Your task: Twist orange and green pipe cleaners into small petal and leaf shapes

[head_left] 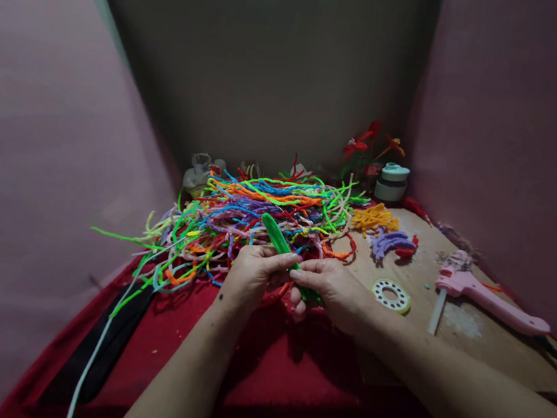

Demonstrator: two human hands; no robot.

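Between both hands is a long green fuzzy leaf shape [276, 233], seemingly made of pipe cleaner, tilted with its rounded tip up and to the left. My left hand [256, 270] pinches it near the middle with the thumb on top. My right hand [325, 283] grips its lower part, fingers curled underneath, and the two thumbs nearly meet. Part of the leaf is hidden behind the fingers. Just beyond the hands lies a big tangled heap of multicoloured pipe cleaners [259, 203].
A pink glue gun [494, 302] rests on a brown board [463, 351] at right, near a white-and-yellow tape spool [390, 295]. Purple [390, 244] and orange pipe-cleaner pieces [375, 218] lie behind. A lidded jar [391, 183] and red flowers [359, 144] stand further back. A white cable [103, 336] crosses the red cloth [184, 332].
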